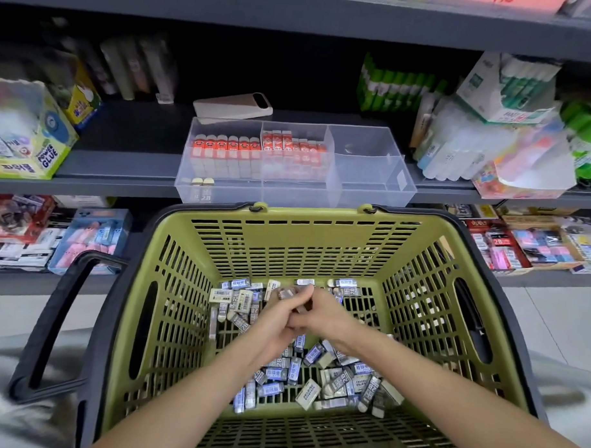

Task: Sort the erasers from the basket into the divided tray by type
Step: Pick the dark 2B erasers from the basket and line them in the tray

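An olive-green basket (pixel 307 237) with black rim stands below the shelf and holds several loose erasers (pixel 275 387) in grey-blue and cream sleeves. Both hands meet over its middle. My left hand (pixel 277 320) grips a small bunch of erasers (pixel 286 294); my right hand (pixel 321 312) pinches the same bunch from the right. A clear divided tray (pixel 372 189) sits on the shelf above. Its left compartments hold rows of red-and-white erasers (pixel 226 147) and a second red type (pixel 293 146). Two 2B erasers (pixel 201 187) lie in the front-left slot.
A beige flat device (pixel 233 106) lies behind the tray. A glue box (pixel 25 137) stands at the left, glue sticks and packets (pixel 491 130) at the right. The lower shelf holds eraser boxes (pixel 534 245). The basket's black handle (pixel 56 316) hangs down at the left.
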A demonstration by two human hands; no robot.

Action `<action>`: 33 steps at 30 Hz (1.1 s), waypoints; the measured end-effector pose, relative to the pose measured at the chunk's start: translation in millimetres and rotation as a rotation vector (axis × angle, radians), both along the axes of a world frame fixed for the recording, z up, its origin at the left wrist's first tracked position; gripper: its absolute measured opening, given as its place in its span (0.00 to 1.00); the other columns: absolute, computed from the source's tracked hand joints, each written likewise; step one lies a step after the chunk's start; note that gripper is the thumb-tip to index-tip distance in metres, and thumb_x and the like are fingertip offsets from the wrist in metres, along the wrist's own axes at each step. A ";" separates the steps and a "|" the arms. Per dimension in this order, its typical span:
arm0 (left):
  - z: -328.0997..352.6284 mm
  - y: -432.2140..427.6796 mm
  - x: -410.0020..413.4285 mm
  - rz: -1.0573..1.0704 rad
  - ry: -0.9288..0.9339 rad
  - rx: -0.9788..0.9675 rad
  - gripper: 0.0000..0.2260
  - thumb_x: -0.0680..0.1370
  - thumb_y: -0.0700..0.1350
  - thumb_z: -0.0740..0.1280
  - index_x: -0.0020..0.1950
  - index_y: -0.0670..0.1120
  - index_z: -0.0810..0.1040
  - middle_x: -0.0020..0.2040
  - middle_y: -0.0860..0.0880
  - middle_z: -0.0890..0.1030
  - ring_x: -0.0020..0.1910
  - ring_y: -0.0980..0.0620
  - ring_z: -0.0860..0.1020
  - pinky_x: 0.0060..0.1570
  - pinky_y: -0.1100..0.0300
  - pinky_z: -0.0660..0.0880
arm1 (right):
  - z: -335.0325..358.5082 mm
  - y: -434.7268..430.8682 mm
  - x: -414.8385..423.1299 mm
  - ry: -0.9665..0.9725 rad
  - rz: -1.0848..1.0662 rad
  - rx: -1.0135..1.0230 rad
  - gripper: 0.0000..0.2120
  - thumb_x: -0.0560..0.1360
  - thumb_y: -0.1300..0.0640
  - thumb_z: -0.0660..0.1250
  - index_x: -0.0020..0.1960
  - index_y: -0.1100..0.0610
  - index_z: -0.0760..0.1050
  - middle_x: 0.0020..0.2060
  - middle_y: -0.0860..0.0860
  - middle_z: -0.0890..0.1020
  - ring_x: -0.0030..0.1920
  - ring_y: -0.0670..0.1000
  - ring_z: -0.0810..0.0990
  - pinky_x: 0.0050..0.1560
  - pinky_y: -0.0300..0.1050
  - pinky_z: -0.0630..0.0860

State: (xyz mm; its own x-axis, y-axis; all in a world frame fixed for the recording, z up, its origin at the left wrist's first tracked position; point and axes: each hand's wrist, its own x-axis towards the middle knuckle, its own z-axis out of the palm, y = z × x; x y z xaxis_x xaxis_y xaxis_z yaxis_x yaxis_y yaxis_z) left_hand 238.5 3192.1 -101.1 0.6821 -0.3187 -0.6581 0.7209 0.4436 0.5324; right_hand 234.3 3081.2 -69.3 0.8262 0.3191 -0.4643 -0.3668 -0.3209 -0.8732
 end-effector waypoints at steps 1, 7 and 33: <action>-0.8 -1.4 -0.2 0.043 0.016 -0.010 0.25 0.70 0.45 0.73 0.64 0.40 0.70 0.59 0.40 0.80 0.57 0.45 0.79 0.49 0.50 0.80 | 7.1 -6.7 2.3 0.091 0.012 0.094 0.16 0.71 0.69 0.67 0.56 0.58 0.77 0.52 0.52 0.83 0.54 0.47 0.80 0.57 0.42 0.76; -3.2 9.8 3.7 -0.048 0.008 0.096 0.18 0.66 0.38 0.74 0.53 0.38 0.75 0.41 0.41 0.84 0.42 0.44 0.84 0.44 0.50 0.81 | 9.5 -66.7 11.7 0.218 0.045 -0.234 0.09 0.76 0.57 0.66 0.51 0.63 0.79 0.45 0.56 0.84 0.47 0.53 0.84 0.54 0.47 0.79; -16.5 16.5 9.5 -0.069 0.204 0.028 0.29 0.62 0.38 0.78 0.60 0.33 0.74 0.42 0.37 0.82 0.31 0.46 0.82 0.31 0.60 0.78 | -28.3 -111.0 12.5 0.180 0.214 -0.926 0.15 0.70 0.48 0.72 0.46 0.60 0.78 0.38 0.53 0.81 0.32 0.47 0.77 0.42 0.38 0.78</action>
State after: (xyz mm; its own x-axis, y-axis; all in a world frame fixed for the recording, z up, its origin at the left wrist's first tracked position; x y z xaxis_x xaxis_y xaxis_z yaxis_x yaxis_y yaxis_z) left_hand 248.0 3208.6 -117.6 0.5109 -0.3395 -0.7898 0.8433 0.3764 0.3837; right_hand 246.8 2970.2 -97.6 0.6853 -0.1015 -0.7212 -0.3242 -0.9293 -0.1772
